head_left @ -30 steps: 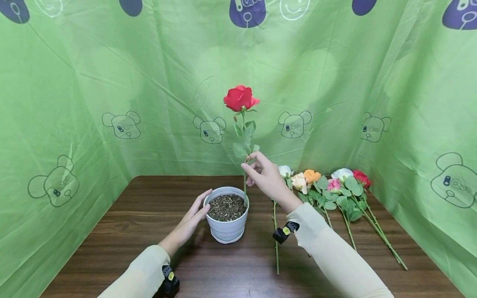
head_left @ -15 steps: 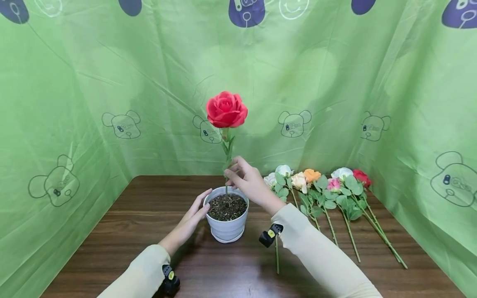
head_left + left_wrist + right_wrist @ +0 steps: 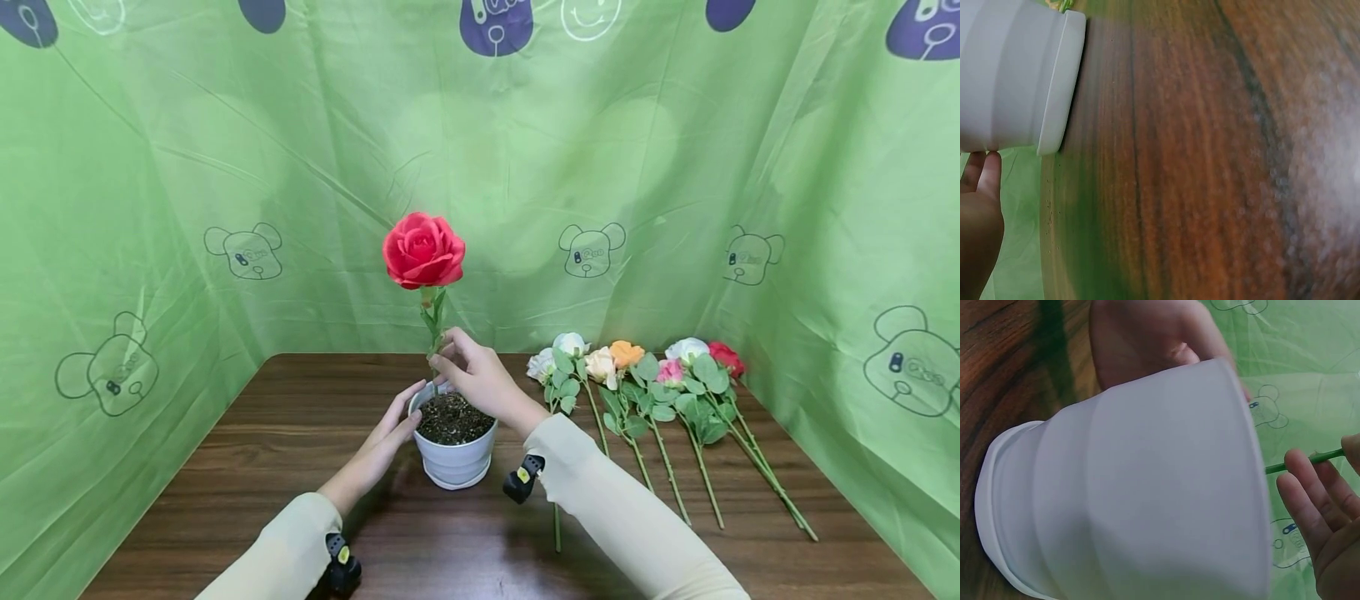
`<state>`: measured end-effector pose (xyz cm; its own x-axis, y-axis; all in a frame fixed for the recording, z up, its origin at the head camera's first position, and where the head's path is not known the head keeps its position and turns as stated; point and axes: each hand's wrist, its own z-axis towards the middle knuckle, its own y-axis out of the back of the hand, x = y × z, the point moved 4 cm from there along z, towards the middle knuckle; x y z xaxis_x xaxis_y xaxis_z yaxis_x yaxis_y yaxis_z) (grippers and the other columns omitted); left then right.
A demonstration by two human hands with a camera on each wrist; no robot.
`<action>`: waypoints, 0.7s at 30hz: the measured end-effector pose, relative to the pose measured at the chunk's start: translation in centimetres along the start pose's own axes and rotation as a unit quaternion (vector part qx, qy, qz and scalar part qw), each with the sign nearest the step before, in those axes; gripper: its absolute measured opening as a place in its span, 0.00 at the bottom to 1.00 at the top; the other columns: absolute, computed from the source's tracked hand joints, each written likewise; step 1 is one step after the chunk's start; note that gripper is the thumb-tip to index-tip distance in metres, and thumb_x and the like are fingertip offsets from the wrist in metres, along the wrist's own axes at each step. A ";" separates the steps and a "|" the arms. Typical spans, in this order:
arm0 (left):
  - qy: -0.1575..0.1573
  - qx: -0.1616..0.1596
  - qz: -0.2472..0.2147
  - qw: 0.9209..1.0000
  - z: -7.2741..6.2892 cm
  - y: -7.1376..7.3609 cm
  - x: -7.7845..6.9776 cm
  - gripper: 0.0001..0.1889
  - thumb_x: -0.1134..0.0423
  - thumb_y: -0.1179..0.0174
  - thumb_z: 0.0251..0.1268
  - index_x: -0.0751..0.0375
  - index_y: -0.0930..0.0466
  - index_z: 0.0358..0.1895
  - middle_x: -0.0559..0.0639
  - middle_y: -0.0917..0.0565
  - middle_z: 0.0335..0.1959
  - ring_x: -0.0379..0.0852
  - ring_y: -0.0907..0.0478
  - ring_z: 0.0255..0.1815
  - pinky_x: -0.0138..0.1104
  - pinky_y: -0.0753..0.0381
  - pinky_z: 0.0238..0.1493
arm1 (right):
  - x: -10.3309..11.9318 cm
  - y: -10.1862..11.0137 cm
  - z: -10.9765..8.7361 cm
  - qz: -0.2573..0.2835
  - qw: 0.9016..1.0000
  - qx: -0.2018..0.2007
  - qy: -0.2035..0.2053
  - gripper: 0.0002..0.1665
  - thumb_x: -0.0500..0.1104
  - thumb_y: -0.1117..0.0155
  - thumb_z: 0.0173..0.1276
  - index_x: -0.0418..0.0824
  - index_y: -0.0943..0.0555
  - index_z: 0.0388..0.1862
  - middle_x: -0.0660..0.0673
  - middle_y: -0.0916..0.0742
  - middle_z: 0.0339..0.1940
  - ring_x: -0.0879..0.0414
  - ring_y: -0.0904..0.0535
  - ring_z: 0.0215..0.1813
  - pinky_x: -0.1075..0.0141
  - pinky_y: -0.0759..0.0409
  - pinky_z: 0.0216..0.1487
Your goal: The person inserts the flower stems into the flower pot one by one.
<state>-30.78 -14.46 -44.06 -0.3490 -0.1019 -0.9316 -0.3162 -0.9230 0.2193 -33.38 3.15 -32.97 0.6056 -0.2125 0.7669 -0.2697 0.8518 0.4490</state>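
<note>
Right hand (image 3: pixel 480 379) pinches red rose (image 3: pixel 423 254) by stem (image 3: pixel 1277 468); rose nearly upright over far left rim of pot (image 3: pixel 456 462); left hand (image 3: pixel 373 446), fingers nearly straight, rests against pot's left side; rose probably light, petals soft, stem stiffer; best held mid-stem.

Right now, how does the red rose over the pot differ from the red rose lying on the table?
Pose: the held red rose stands nearly upright at the pot; the tabletop red rose lies down.
Contact: the right hand pinches the held red rose's stem; no hand touches the tabletop red rose.
Surroundings: the first bloom stands alone; the second sits beside a white rose.
Shared: both blooms are red.
</note>
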 end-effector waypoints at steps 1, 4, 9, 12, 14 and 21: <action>-0.001 0.001 -0.001 1.000 0.0 0.0 0.0 0.26 0.55 0.59 0.83 0.47 0.47 0.79 0.57 0.43 0.78 0.58 0.45 0.76 0.55 0.37 0.66 | -0.2 -0.2 0.0 -0.001 1.000 0.001 -0.004 0.13 0.45 0.42 0.78 0.42 0.26 0.56 0.42 0.13 0.44 0.44 0.12 0.39 0.56 0.14 0.36; -0.001 0.001 -0.002 1.000 0.0 0.0 -0.1 0.26 0.55 0.60 0.83 0.47 0.47 0.79 0.58 0.44 0.78 0.58 0.46 0.76 0.55 0.37 0.66 | -0.3 -0.4 -0.1 -0.005 1.000 0.006 -0.017 0.11 0.44 0.43 0.79 0.43 0.27 0.55 0.43 0.13 0.44 0.43 0.13 0.39 0.56 0.14 0.36; -0.004 0.001 0.000 1.000 -0.1 0.0 -0.1 0.27 0.56 0.60 0.84 0.50 0.48 0.80 0.57 0.45 0.79 0.58 0.47 0.76 0.55 0.37 0.66 | -1.4 -1.0 -0.1 -0.032 0.999 0.009 -0.023 0.08 0.48 0.45 0.80 0.46 0.27 0.50 0.45 0.13 0.40 0.45 0.13 0.36 0.56 0.15 0.35; -0.007 0.001 0.002 1.000 0.0 0.0 -0.1 0.27 0.56 0.60 0.84 0.52 0.49 0.80 0.57 0.46 0.79 0.58 0.47 0.76 0.54 0.36 0.66 | -1.7 -1.3 -0.1 -0.058 0.998 0.011 -0.012 0.06 0.47 0.45 0.80 0.46 0.26 0.46 0.42 0.13 0.34 0.47 0.15 0.32 0.63 0.17 0.31; -0.006 -0.001 0.005 1.000 0.0 0.0 -0.1 0.27 0.56 0.60 0.84 0.52 0.49 0.80 0.57 0.45 0.79 0.58 0.47 0.76 0.54 0.36 0.66 | -1.9 -1.6 -0.1 -0.075 0.997 0.009 -0.002 0.05 0.46 0.44 0.80 0.46 0.26 0.43 0.42 0.14 0.29 0.50 0.16 0.30 0.66 0.18 0.29; -0.011 -0.003 0.009 1.000 0.0 -0.1 -0.1 0.27 0.56 0.60 0.83 0.52 0.48 0.80 0.59 0.44 0.78 0.59 0.46 0.76 0.54 0.36 0.66 | -1.9 -2.2 -0.3 -0.135 0.990 -0.017 0.029 0.04 0.42 0.42 0.78 0.43 0.24 0.40 0.45 0.15 0.26 0.58 0.18 0.27 0.69 0.21 0.30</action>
<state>-30.71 -14.39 -43.98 -0.3748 -0.1105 -0.9205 -0.3040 -0.9233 0.2346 -33.68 1.81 -35.56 0.6944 -0.4078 0.5928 -0.0673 0.7835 0.6178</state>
